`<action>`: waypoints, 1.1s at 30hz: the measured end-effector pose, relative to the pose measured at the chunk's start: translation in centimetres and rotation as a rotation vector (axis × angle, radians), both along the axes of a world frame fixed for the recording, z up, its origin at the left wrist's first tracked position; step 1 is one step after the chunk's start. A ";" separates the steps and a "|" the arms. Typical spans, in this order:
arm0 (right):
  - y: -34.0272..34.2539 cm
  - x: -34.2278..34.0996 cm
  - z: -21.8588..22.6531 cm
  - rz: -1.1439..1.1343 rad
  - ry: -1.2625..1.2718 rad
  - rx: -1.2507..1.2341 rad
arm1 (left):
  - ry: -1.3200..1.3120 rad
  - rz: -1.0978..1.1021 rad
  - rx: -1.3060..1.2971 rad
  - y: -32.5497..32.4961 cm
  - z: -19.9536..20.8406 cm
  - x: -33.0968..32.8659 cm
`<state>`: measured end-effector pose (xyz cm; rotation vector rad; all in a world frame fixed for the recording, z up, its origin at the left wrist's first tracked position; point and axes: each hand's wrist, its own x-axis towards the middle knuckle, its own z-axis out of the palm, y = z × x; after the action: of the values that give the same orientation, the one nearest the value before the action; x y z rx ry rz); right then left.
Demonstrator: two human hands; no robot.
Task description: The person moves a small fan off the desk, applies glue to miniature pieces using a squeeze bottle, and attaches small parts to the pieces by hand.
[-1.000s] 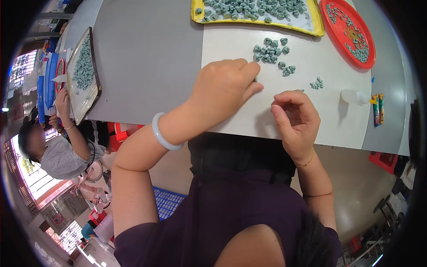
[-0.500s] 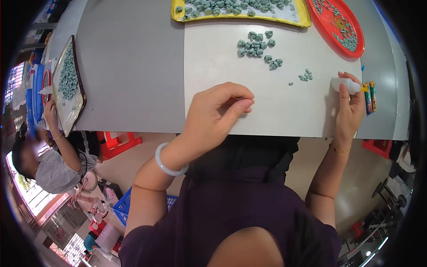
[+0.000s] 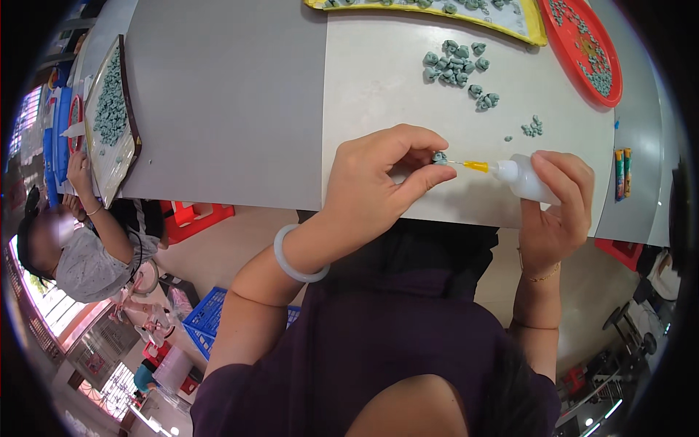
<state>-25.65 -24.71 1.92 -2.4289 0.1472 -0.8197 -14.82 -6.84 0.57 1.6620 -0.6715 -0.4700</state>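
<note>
Between thumb and fingers, my left hand (image 3: 386,171) pinches a small grey-green moulded piece (image 3: 440,158) above the table's front part. My right hand (image 3: 561,200) is wrapped round a white squeeze bottle (image 3: 530,178) with a yellow needle tip (image 3: 475,167). The bottle lies almost level, and its thin needle points left, reaching the piece at my left fingertips. Whether the needle touches it I cannot tell. Beyond my hands lie a cluster of larger grey-green pieces (image 3: 455,65) and a little heap of smaller ones (image 3: 533,127), with one tiny piece (image 3: 508,138) beside the heap.
A yellow-edged tray (image 3: 437,16) of grey-green pieces stands at the far side, next to a red tray (image 3: 619,84) of small bits. Two colourful tubes (image 3: 623,175) lie at the right. Leftward, a co-worker's hand (image 3: 79,169) is near another tray (image 3: 132,156) of pieces.
My right hand has brought the bottle leftward and turned its needle toward my left hand. The piece in my left fingers now shows. The whole view has shifted slightly.
</note>
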 end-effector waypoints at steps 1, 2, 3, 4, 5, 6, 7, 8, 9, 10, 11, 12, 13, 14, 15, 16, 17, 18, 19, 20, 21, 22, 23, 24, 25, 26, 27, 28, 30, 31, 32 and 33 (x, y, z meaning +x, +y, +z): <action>0.0 0.0 0.1 -0.008 -0.055 -0.145 | 0.003 0.004 0.004 0.0 0.0 0.0; -0.1 -0.1 0.3 -0.007 -0.052 -0.144 | -0.054 0.008 0.001 -0.1 -0.1 0.1; -0.1 -0.2 0.4 -0.015 -0.043 -0.220 | -0.110 0.013 -0.001 -0.2 -0.2 0.1; 0.0 -0.3 0.6 -0.021 -0.034 -0.295 | -0.107 0.014 0.000 -0.2 -0.3 0.1; 0.0 -0.3 0.7 -0.019 -0.033 -0.292 | -0.107 0.016 -0.003 -0.1 -0.5 0.1; 0.1 -0.2 0.8 -0.014 -0.030 -0.310 | -0.106 0.019 -0.007 -0.1 -0.6 0.1; 0.1 -0.2 0.8 -0.010 -0.027 -0.329 | -0.105 0.021 -0.004 0.0 -0.5 0.2; 0.1 -0.2 0.8 -0.009 -0.024 -0.328 | -0.106 0.019 0.000 0.0 -0.5 0.2; 0.2 -0.1 0.7 -0.011 -0.031 -0.330 | -0.107 0.017 0.004 0.0 -0.4 0.3; 0.2 -0.1 0.7 -0.013 -0.037 -0.331 | -0.105 0.017 0.005 0.0 -0.4 0.3; 0.2 -0.1 0.7 -0.011 -0.036 -0.329 | -0.103 0.014 0.005 0.0 -0.4 0.3; 0.2 -0.1 0.7 -0.011 -0.035 -0.337 | -0.102 0.011 0.004 0.0 -0.4 0.3; 0.2 -0.1 0.8 -0.012 -0.034 -0.344 | -0.101 0.012 0.006 0.1 -0.3 0.4; 0.2 0.0 0.6 -0.011 -0.033 -0.343 | -0.107 0.016 -0.002 0.0 -0.4 0.4; 0.2 0.1 0.5 -0.020 -0.055 -0.332 | -0.113 0.021 -0.010 0.0 -0.4 0.4; 0.2 0.2 0.4 -0.030 -0.077 -0.322 | -0.113 0.021 -0.008 0.0 -0.4 0.3; 0.1 0.1 0.3 -0.030 -0.076 -0.322 | -0.107 0.023 -0.008 -0.1 -0.5 0.3; 0.1 0.1 0.3 -0.033 -0.077 -0.326 | -0.102 0.024 -0.008 -0.1 -0.5 0.3; 0.1 0.1 0.3 -0.037 -0.078 -0.331 | -0.101 0.023 -0.008 -0.1 -0.5 0.3; 0.1 0.1 0.3 -0.037 -0.077 -0.330 | -0.109 0.023 -0.009 -0.1 -0.5 0.3; 0.2 0.1 0.3 -0.033 -0.072 -0.326 | -0.117 0.023 -0.010 -0.1 -0.5 0.3; 0.2 0.2 0.3 -0.028 -0.067 -0.322 | -0.117 0.022 -0.010 -0.1 -0.5 0.3; 0.3 0.2 0.4 -0.029 -0.066 -0.322 | -0.120 0.022 -0.006 0.0 -0.5 0.3; 0.4 0.3 0.4 -0.030 -0.062 -0.326 | -0.123 0.023 -0.003 0.0 -0.5 0.3; 0.5 0.3 0.4 -0.031 -0.057 -0.329 | -0.122 0.022 -0.002 0.1 -0.5 0.3; 0.4 0.2 0.4 -0.031 -0.057 -0.330 | -0.127 0.023 -0.002 0.1 -0.5 0.3; 0.3 0.1 0.3 -0.040 -0.063 -0.321 | -0.132 0.024 -0.002 0.1 -0.4 0.4; 0.1 0.0 0.3 -0.049 -0.068 -0.313 | -0.132 0.024 -0.003 0.1 -0.5 0.3; 0.0 -0.3 0.6 -0.045 -0.041 -0.317 | -0.109 0.019 0.002 0.0 -0.5 0.3; 0.0 -0.4 0.7 -0.042 -0.013 -0.322 | -0.109 0.018 0.002 0.0 -0.4 0.3; 0.0 -0.4 0.6 -0.043 -0.012 -0.321 | -0.118 0.021 0.001 0.0 -0.4 0.3; 0.1 -0.3 0.6 -0.035 -0.011 -0.322 | -0.126 0.023 0.000 -0.1 -0.4 0.3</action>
<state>-25.96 -24.59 2.51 -2.7272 0.0572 -0.9328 -14.52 -6.90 0.16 1.7083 -0.7441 -0.3504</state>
